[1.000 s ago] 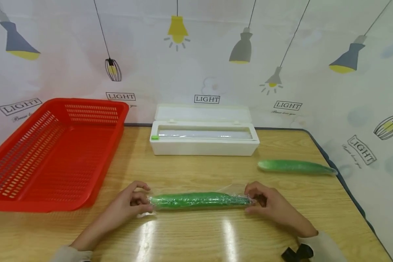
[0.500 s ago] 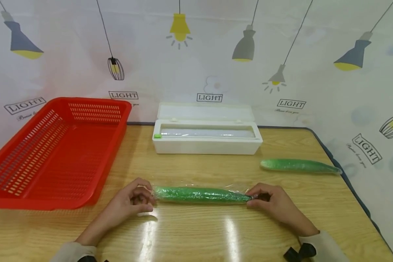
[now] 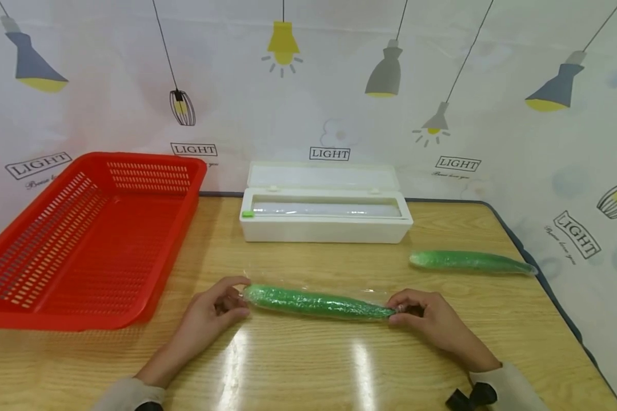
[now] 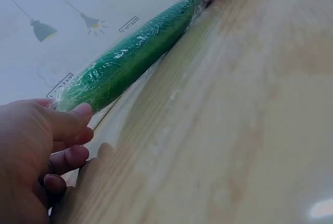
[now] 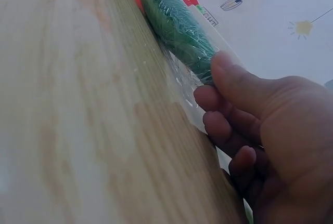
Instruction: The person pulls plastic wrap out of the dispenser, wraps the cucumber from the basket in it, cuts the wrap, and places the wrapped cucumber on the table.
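Note:
A long green cucumber (image 3: 316, 303), wrapped in shiny cling film, spans the gap between my two hands, just above or on the table. Its pale left end tilts slightly away from me. My left hand (image 3: 211, 311) pinches the film at that end between thumb and forefinger; in the left wrist view the thumb lies against the cucumber (image 4: 122, 60). At the darker, narrow end, my right hand (image 3: 432, 319) pinches the tip and the film around it. The other fingers of the right hand (image 5: 281, 130) curl loosely below. Loose film stands up behind the cucumber.
A white cling film box (image 3: 326, 231) with its lid raised stands at the back. A second wrapped cucumber (image 3: 470, 261) lies on the wooden table (image 3: 308, 371) at the right. A large red basket (image 3: 118, 245) stands at the left, and a printed curtain (image 3: 226, 74) hangs behind.
My left hand has moved a little right and away from me, and the cucumber's pale end has swung back with it. The right hand keeps its pinch at the narrow end.

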The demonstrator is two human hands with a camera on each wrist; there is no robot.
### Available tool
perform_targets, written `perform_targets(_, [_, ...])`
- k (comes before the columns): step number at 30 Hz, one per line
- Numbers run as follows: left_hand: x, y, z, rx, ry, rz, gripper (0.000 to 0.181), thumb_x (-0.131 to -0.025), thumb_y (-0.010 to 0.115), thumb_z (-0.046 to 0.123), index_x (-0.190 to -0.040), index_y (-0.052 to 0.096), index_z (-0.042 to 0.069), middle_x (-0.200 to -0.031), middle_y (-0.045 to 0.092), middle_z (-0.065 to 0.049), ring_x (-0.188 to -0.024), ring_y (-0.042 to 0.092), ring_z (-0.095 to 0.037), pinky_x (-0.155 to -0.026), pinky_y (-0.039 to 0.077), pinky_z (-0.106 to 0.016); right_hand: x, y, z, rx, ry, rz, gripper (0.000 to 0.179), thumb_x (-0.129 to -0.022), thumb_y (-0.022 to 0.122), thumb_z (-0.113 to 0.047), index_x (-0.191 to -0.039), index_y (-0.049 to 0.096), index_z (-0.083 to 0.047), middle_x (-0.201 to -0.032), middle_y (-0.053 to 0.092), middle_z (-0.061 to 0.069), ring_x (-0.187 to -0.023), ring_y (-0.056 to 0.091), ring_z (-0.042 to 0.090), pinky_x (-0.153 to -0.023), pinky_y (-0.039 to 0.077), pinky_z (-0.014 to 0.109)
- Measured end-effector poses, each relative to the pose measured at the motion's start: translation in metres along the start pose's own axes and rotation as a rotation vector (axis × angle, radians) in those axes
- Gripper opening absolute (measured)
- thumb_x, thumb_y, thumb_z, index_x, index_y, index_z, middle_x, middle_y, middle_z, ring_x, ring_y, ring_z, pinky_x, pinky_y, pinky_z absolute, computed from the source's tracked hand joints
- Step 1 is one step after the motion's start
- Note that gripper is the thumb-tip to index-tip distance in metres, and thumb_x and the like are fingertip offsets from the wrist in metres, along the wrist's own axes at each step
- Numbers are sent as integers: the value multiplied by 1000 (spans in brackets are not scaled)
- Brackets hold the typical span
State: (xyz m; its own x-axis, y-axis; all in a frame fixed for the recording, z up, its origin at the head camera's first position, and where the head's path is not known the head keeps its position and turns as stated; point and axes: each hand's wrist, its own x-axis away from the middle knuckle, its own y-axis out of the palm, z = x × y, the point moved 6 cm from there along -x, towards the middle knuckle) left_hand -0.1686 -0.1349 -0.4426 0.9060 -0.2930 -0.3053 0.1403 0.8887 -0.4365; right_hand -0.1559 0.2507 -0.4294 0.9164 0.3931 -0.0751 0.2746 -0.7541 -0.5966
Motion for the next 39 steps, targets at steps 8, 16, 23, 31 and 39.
perform_targets(8, [-5, 3, -1, -38, -20, 50, 38, -76, 79, 5, -109, 64, 18, -76, 62, 7, -60, 56, -8, -52, 46, -25, 0, 1, 22, -45, 15, -30, 16, -89, 69, -19, -105, 67, -17, -85, 66, -5, -72, 59, 11, -63, 49, 26])
perform_targets(16, [-6, 6, 2, -73, -41, 38, 33, -77, 76, 2, -104, 63, 17, -71, 58, 9, -57, 50, -6, -49, 42, -24, 0, 1, 24, -72, 24, -60, 16, -91, 66, -21, -105, 66, -14, -85, 68, -3, -74, 63, 12, -66, 51, 27])
perform_targets(23, [-6, 8, 1, -67, -66, 4, 27, -80, 74, 6, -104, 63, 13, -68, 57, 9, -58, 49, -6, -52, 42, -24, -1, 1, 23, -139, 19, -84, 16, -94, 62, -17, -106, 65, -6, -83, 69, 1, -74, 66, 17, -66, 54, 31])
perform_targets(31, [-4, 8, -1, -41, -117, -19, 24, -82, 74, 10, -103, 64, 12, -68, 57, 7, -58, 49, -8, -52, 42, -24, -1, -1, 22, -134, 25, -59, 13, -94, 62, -17, -101, 67, -8, -75, 67, 0, -67, 64, 17, -64, 52, 28])
perform_targets(39, [-4, 7, -2, -47, -122, -27, 22, -84, 72, 15, -104, 62, 13, -63, 52, 8, -54, 46, -7, -52, 41, -24, -3, 0, 21, -137, 26, -46, 11, -94, 61, -18, -98, 68, -10, -70, 65, 0, -63, 63, 18, -63, 50, 27])
